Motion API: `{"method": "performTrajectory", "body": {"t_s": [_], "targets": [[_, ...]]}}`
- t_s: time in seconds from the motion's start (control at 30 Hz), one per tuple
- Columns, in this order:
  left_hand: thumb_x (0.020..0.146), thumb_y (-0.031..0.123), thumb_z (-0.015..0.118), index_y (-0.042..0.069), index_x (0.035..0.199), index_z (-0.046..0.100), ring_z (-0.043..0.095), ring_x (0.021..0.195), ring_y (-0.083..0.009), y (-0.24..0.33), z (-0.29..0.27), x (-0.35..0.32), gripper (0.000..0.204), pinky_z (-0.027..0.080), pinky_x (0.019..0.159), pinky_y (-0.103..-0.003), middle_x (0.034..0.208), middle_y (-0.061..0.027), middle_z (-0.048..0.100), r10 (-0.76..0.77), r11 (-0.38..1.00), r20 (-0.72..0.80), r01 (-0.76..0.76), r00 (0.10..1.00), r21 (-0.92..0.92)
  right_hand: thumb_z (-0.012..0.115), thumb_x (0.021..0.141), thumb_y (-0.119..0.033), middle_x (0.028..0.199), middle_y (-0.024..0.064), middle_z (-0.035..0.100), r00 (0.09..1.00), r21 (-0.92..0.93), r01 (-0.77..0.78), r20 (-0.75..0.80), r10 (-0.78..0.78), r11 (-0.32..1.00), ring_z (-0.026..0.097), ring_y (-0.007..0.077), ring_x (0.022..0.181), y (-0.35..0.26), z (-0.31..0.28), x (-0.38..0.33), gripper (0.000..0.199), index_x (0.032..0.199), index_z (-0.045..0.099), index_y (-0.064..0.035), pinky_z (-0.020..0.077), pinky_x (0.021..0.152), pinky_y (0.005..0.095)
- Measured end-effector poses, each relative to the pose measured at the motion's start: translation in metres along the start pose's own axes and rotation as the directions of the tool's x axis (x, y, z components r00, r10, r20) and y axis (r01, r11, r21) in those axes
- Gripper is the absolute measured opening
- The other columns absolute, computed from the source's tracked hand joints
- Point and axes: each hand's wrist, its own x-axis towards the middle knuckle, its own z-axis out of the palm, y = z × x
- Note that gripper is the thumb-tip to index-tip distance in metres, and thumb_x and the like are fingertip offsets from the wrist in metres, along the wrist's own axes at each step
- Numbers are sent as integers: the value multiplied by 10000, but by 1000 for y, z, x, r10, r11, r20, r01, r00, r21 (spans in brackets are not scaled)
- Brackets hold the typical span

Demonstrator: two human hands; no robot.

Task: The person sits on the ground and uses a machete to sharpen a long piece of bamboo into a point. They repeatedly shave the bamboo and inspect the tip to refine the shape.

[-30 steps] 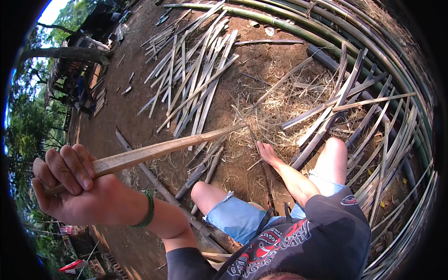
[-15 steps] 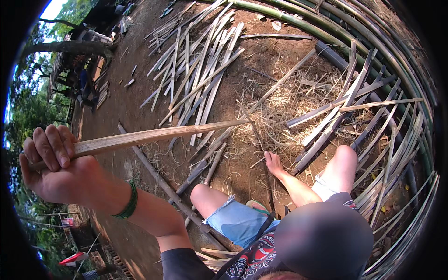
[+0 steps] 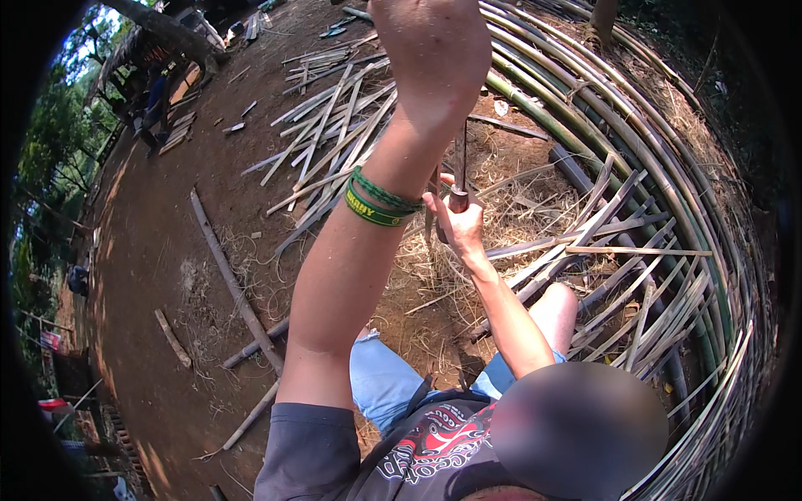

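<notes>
My left hand [image 3: 436, 50] is raised high at the top edge, with green bands on its wrist. Its fingers are cut off or turned away, so what it holds does not show. Just below it, my right hand [image 3: 464, 230] is closed around the brown wooden handle of a knife [image 3: 459, 199]. The thin dark blade points up and passes behind my left hand. A narrow dark strip [image 3: 432, 209] shows beside my right thumb, partly hidden by my left forearm; whether my hand touches it is unclear.
Split bamboo strips [image 3: 334, 138] lie heaped on the dirt beyond my left arm. Curly shavings [image 3: 535, 200] cover the ground ahead. More split pieces [image 3: 576, 234] and long green bamboo poles [image 3: 601, 108] curve along the right. A wooden pole [image 3: 230, 271] lies at left.
My left hand, earlier gripping a long bamboo strip at the far left, has swung right and up to the top middle. My right hand has risen from near the ground, knife upright.
</notes>
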Motion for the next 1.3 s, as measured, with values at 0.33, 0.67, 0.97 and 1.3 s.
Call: {"method": "performTrajectory", "body": {"t_s": [0.33, 0.67, 0.97, 1.3], "targets": [[1018, 352, 430, 32, 1142, 531, 616, 885, -129, -6, -64, -53, 357, 486, 818, -282, 900, -77, 630, -295, 956, 140, 293, 945, 33, 752, 874, -229, 579, -63, 477, 977, 121, 119, -194, -94, 985, 399, 40, 465, -32, -22, 40, 238, 855, 607, -42, 313, 441, 217], [1005, 359, 471, 50, 1091, 562, 643, 814, -147, -47, -253, -353, 333, 517, 751, -289, 853, -67, 672, -986, 50, -166, 989, 26, -142, 710, 904, -302, 547, -66, 373, 954, 328, 83, -300, 21, 941, 350, 58, 429, -122, -62, 51, 240, 887, 551, -124, 317, 417, 224], [828, 813, 384, -102, 1485, 51, 353, 1383, -353, -77, -222, -384, 1174, 334, 1128, -403, 1488, -304, 307, -875, -461, 348, 795, -336, -393, 599, 969, -367, 583, -78, 274, 949, 421, 164, -314, -26, 892, 298, 32, 487, -190, -86, 23, 258, 1034, 664, -126, 282, 488, 212], [980, 569, 396, 67, 1056, 512, 622, 1107, -328, -117, -191, -308, 522, 520, 940, -457, 1157, -181, 650, -996, 85, -85, 337, 15, -938, 593, 966, -398, 537, -79, 292, 924, 392, 281, -356, -137, 876, 319, 28, 441, -228, -97, 6, 273, 1052, 612, -139, 344, 483, 205]]}}
